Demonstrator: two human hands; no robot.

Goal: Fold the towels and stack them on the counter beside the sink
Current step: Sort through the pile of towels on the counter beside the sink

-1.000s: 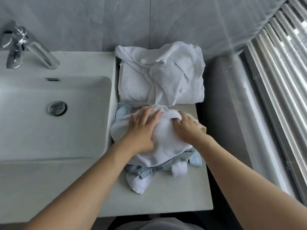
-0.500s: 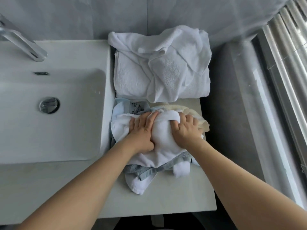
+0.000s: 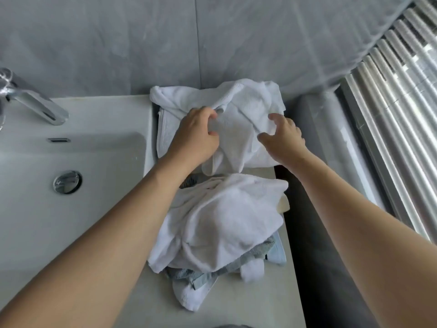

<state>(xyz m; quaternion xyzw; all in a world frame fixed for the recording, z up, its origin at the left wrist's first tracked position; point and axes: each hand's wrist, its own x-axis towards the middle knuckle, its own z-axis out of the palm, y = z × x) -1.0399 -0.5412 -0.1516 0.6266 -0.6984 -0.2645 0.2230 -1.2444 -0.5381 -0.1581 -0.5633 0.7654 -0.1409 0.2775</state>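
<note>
A rumpled white towel (image 3: 238, 107) lies at the back of the counter (image 3: 267, 301) against the wall, right of the sink. My left hand (image 3: 196, 136) is on it with fingers curled, pinching a fold near its upper middle. My right hand (image 3: 283, 136) hovers over the towel's right part with fingers spread and bent, gripping nothing that I can see. Nearer to me sits a loose pile: a white towel (image 3: 227, 216) on top, grey-blue cloth (image 3: 260, 254) and a cream piece (image 3: 282, 204) showing from beneath.
The white sink basin (image 3: 99, 176) with its drain (image 3: 67, 182) lies left of the towels, the chrome tap (image 3: 30, 100) at the back left. A grey tiled wall stands behind. Right of the counter a dark gap drops away beside ribbed window blinds (image 3: 397, 114).
Both hands have left the near pile, which they were pressing, and moved back to the far white towel. The left hand now pinches it.
</note>
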